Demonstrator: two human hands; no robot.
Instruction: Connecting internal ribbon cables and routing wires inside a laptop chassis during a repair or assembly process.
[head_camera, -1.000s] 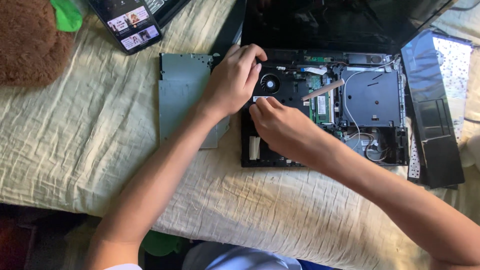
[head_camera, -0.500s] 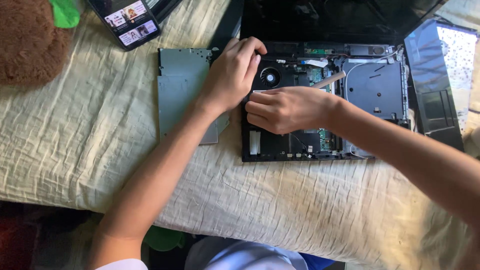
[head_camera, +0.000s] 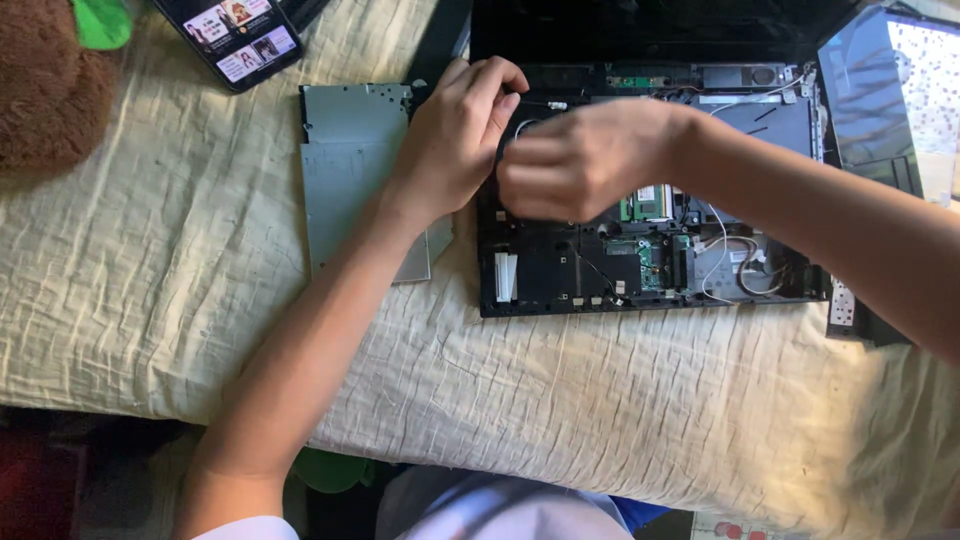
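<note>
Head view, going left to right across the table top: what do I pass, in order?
Brown furry thing → smartphone → grey metal drive → left hand → right hand → opened laptop base → glossy black panel at the right edge.

Both forearms are bare, with a white short sleeve (head_camera: 240, 528) at the left shoulder.
</note>
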